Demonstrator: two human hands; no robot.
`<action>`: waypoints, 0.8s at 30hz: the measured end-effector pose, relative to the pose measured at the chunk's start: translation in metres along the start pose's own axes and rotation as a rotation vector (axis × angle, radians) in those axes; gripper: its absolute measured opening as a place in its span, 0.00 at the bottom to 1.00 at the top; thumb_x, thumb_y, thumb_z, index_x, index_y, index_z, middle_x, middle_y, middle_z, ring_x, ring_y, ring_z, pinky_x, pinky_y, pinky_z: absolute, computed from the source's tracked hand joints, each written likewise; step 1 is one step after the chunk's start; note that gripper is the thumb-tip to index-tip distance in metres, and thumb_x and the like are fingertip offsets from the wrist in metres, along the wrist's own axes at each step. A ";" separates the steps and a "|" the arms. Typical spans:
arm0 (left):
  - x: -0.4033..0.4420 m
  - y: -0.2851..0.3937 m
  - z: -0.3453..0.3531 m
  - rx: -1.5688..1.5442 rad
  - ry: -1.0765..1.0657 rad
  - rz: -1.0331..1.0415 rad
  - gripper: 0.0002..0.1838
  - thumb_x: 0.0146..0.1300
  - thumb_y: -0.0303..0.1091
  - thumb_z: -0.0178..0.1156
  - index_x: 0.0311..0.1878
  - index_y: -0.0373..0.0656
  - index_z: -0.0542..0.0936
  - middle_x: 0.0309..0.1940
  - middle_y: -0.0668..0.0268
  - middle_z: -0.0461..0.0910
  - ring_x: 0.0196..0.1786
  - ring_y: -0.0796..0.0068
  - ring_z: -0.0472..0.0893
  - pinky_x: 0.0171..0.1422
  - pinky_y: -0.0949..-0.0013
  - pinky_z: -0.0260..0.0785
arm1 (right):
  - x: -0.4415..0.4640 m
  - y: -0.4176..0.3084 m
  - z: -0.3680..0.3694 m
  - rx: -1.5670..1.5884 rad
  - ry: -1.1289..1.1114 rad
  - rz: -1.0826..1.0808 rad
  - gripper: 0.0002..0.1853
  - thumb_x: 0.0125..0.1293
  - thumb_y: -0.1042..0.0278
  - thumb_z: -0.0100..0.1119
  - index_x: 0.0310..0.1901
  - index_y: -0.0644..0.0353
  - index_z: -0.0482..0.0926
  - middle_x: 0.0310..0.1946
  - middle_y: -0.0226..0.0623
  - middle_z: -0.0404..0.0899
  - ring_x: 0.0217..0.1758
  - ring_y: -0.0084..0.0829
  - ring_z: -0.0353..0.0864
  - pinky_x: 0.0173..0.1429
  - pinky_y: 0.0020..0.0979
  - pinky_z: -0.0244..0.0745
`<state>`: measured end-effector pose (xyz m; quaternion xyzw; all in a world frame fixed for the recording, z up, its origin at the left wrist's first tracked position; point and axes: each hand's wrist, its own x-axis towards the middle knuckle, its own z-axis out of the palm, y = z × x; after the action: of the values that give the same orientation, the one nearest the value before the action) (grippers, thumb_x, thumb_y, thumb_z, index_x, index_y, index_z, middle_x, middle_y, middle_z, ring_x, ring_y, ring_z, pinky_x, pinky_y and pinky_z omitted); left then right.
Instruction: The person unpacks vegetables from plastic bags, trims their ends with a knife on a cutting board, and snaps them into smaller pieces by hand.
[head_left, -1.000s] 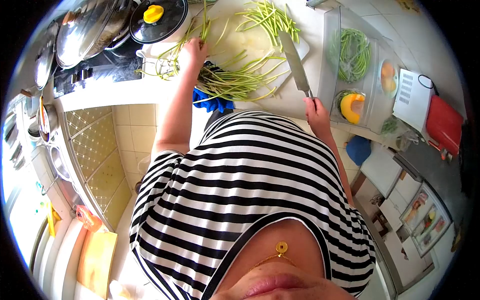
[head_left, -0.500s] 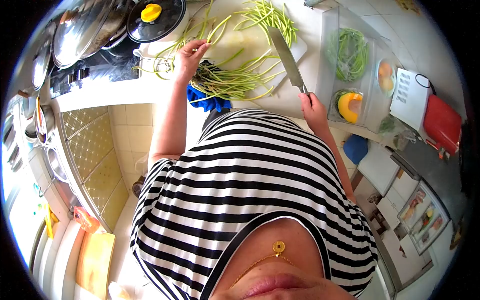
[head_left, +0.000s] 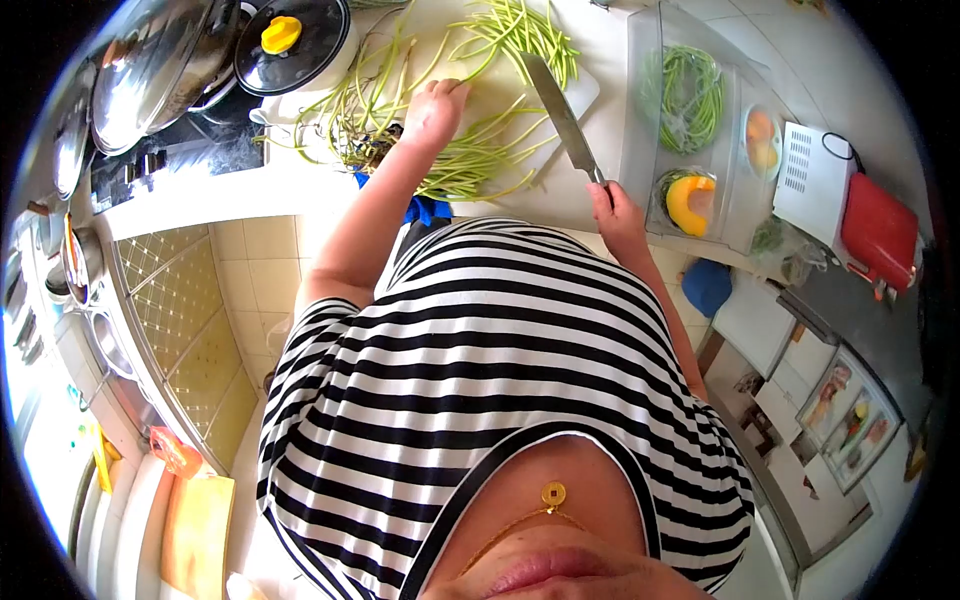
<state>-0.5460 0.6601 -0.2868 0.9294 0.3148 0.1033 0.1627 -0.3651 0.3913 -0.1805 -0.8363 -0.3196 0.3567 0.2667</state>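
My left hand (head_left: 436, 108) is over the cutting board (head_left: 578, 92), above long green stems (head_left: 480, 160); its fingers are curled and I cannot make out what, if anything, is between them. My right hand (head_left: 618, 212) grips the handle of a large knife (head_left: 560, 112), whose blade points up and left over the board's right part. A pile of green stems (head_left: 520, 35) lies on the board's far side, beyond the knife tip. Looser stems (head_left: 375, 95) with dark, tangled ends lie left of my left hand.
A pot with a black lid (head_left: 300, 50) stands at the upper left, near the stove (head_left: 180, 158). Right of the board, a clear bin (head_left: 640, 130) holds bagged green stems (head_left: 692, 98) and a piece of pumpkin (head_left: 688, 204). A blue cloth (head_left: 428, 210) hangs at the counter edge.
My left hand has moved right, from the loose stems on the left to over the stems on the board. The knife stays in my right hand. The whole view has shifted slightly.
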 end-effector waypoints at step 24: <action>-0.083 -0.033 -0.065 0.160 -0.032 -0.071 0.08 0.54 0.30 0.53 0.36 0.50 0.79 0.35 0.64 0.74 0.42 0.62 0.78 0.41 0.60 0.75 | 0.005 -0.029 -0.004 -0.177 -0.075 -0.043 0.20 0.68 0.49 0.49 0.37 0.62 0.72 0.23 0.49 0.75 0.28 0.50 0.76 0.33 0.42 0.68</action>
<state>-0.6481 0.6488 -0.2462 0.9292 0.3523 0.0570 0.0964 -0.3693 0.4125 -0.1609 -0.8357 -0.3774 0.3522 0.1872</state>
